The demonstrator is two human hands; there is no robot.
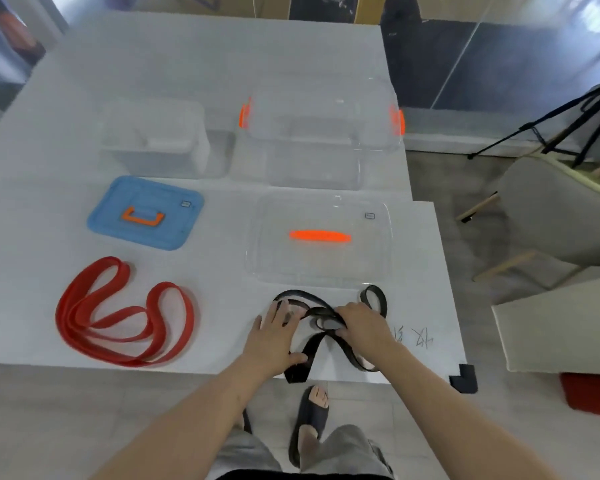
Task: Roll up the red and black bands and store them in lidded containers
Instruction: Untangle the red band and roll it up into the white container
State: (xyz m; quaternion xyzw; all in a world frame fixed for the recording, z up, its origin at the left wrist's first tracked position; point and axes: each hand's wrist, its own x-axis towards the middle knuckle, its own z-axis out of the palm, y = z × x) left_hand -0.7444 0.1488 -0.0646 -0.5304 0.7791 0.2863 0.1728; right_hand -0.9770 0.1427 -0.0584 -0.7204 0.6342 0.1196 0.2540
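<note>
My right hand (361,327) pinches the black band (307,358) at its coil; my left hand (274,337), fingers (274,311) flat, pins the loop just left of it.

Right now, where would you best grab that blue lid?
Probably by the orange handle at the middle of the blue lid, coming from above: the lid lies flat on the table with the handle facing up.

A single wide-angle head view looks forward and steeply down onto the table (205,57), close above its near edge.
</note>
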